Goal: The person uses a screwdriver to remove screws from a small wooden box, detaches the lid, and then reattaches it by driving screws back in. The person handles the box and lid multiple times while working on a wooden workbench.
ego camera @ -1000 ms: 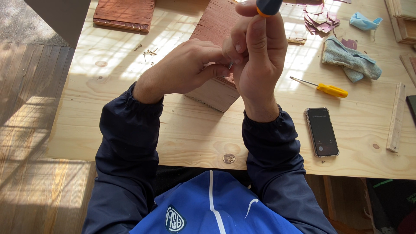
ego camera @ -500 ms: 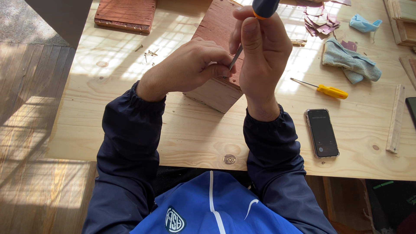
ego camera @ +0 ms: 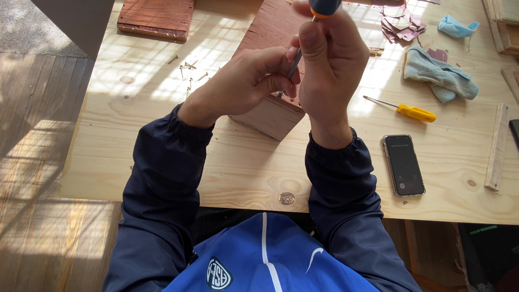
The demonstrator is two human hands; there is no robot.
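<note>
A reddish-brown wooden box lies on the pale wooden table in front of me. My right hand grips a screwdriver with a dark blue and orange handle, held upright over the box. Its metal shaft runs down toward the box's near top edge. My left hand pinches the shaft near its tip, fingers resting against the box. The tip itself is hidden behind my fingers.
Loose screws lie left of the box. A red wooden panel sits at the far left. At the right are a yellow-handled screwdriver, a black phone, a grey-blue cloth, wood scraps and a wooden strip.
My right hand has lifted and turned slightly, exposing the screwdriver's metal shaft. My left hand's fingers have shifted onto the shaft near the box edge.
</note>
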